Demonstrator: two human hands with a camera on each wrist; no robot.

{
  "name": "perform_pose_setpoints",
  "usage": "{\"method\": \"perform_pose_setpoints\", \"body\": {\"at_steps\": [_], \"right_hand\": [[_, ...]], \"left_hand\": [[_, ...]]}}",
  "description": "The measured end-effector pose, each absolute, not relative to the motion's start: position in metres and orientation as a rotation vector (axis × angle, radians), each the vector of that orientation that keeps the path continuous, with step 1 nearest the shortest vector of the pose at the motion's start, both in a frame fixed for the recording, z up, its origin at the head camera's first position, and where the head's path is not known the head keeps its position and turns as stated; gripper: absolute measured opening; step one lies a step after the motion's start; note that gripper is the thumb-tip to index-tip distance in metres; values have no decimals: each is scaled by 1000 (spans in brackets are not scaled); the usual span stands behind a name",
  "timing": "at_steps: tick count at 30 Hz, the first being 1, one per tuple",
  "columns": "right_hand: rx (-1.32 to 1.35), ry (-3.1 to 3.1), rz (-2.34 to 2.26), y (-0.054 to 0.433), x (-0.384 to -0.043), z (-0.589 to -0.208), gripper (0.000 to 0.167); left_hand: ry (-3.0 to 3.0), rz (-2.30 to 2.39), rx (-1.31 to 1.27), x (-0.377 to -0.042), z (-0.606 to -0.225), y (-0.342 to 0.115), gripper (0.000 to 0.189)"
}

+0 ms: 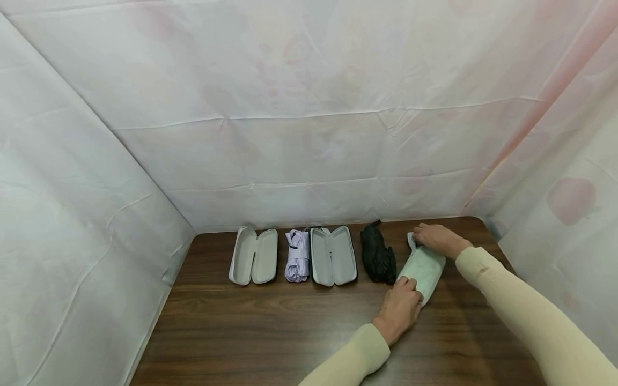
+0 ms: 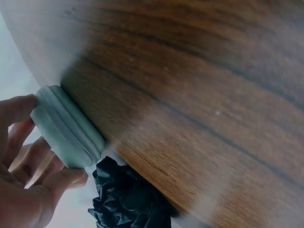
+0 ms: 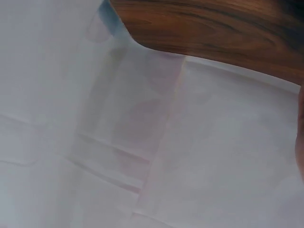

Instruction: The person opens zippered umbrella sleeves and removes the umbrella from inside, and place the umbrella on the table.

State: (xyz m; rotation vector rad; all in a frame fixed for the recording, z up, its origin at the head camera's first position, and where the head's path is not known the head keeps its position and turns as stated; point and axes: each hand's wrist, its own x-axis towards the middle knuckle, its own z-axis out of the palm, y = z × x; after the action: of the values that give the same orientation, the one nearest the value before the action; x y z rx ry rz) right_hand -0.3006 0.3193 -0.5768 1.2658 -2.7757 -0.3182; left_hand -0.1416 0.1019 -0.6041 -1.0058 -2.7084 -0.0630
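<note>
A pale green zippered case (image 1: 426, 271) lies closed on the right part of the table. Its near end is in the grip of my left hand (image 1: 399, 310). The left wrist view shows the thumb and fingers of that hand spread around the end of the case (image 2: 64, 126), with the zipper seam between them. At the far end, my right hand (image 1: 441, 240) holds the case, its fingers by a light strap-like piece (image 1: 411, 240). Only a sliver of the right hand (image 3: 301, 137) enters the right wrist view. A black folded umbrella (image 1: 376, 254) lies just left of the case.
Two grey hard cases stand open, one at the left (image 1: 254, 256) and one in the middle (image 1: 333, 256). Between them lies a lavender folded umbrella (image 1: 296, 257). The wooden table (image 1: 270, 332) meets a hanging white sheet (image 1: 299, 150) at its back edge.
</note>
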Motion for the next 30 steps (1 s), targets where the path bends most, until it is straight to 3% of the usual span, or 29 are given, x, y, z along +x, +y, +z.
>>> {"method": "perform_pose_setpoints", "body": {"at_steps": [10,30], "right_hand": [[1218,-2807,-352,333,-295,-579,33],[949,-2890,-236,369,-254,-595,35]], "left_hand": [[-2719,-91,-1032,-142,-602,100,14],[-2723,-137,-1017,-141,-603,100,11]]}}
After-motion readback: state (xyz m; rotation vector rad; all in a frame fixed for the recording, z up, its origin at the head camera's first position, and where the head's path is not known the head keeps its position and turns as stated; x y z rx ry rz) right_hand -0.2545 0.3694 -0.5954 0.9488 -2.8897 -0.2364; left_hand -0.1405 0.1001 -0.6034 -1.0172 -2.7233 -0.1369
